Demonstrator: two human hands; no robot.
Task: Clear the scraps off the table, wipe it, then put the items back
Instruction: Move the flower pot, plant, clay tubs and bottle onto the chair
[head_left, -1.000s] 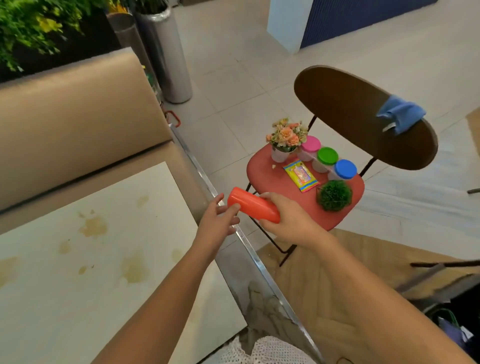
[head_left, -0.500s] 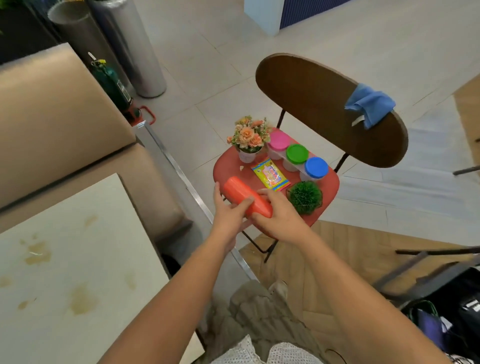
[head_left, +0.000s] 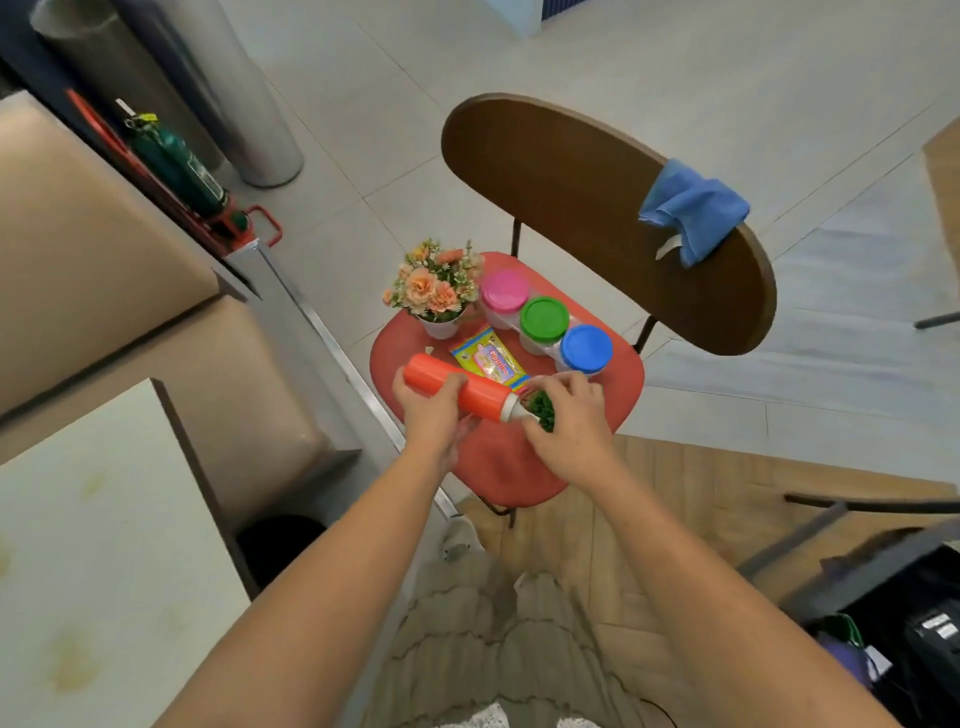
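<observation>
Two hands busy: left hand (head_left: 434, 418) gripping red bottle (head_left: 470, 389), right hand (head_left: 571, 421) curled round green ball (head_left: 543, 408) beside it; probably parking items before wiping; next, lowering bottle onto chair seat (head_left: 509, 467) beneath left hand

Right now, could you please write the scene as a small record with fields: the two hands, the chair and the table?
left hand: grips the red bottle near its base
red bottle: held sideways over the chair seat, white cap toward the green plant ball
right hand: at the white cap, above the green plant ball; grip unclear
chair seat: holds flower pot, colourful packet, three jars with pink, green and blue lids
chair back: blue cloth draped over its top edge
table: yellowish stains on its top
</observation>
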